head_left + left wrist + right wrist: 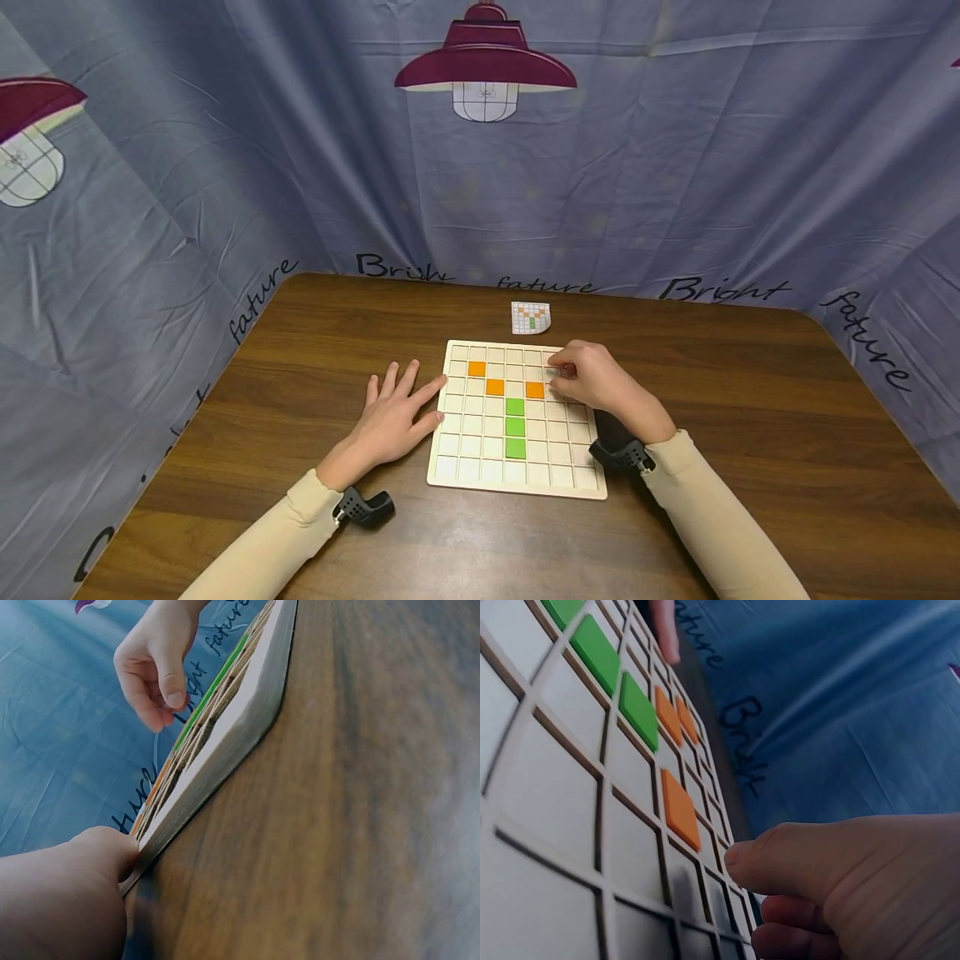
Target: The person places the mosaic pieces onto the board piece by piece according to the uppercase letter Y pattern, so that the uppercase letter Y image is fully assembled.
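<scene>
A square wooden grid board (pixel 517 491) lies on the table. On it, three green tiles (pixel 515 427) stand in a column, with orange tiles (pixel 495 387) above them to both sides. My left hand (pixel 386 425) rests flat on the table with spread fingers, its thumb and index fingertips at the board's left edge. Over the board's upper right cells is my right hand (pixel 596 379), thumb and fingers bent, near the right orange tile (pixel 681 810). No tile shows at its fingertips; the inside of that hand is hidden, so I cannot tell whether it holds one.
A small paper card (pixel 531 317) with a coloured grid pattern lies behind the board. The brown wooden table (pixel 750 400) extends to both sides. A blue-grey curtain (pixel 585 183) printed with lamps and lettering hangs around its back and sides.
</scene>
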The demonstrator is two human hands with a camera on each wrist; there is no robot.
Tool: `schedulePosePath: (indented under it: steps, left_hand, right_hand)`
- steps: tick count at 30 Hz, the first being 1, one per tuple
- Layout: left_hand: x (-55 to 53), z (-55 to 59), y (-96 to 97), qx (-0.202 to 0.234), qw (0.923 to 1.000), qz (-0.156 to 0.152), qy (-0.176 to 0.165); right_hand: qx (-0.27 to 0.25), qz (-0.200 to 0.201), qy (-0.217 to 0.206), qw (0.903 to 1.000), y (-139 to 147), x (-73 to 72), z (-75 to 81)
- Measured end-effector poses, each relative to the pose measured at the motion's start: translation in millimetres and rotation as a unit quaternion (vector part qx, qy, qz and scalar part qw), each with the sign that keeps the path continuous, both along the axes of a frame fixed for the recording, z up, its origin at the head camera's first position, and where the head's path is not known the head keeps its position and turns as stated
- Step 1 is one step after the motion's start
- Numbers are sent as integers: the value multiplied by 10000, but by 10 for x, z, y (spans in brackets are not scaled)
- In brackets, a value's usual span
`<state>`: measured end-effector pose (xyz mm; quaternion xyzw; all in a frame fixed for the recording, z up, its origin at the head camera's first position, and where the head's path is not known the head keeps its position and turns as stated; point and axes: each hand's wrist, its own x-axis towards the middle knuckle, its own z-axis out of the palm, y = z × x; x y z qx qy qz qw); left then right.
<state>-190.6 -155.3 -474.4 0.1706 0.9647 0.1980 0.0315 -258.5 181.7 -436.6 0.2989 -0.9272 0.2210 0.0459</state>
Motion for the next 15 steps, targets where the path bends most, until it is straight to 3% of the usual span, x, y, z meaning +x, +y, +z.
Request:
schedulePosePath:
  steps: [15]
  left_hand:
    - [-3,-9,-1,26,10000,-2,23]
  right_hand:
    - [42,-682,-400,9969,290,-132,21]
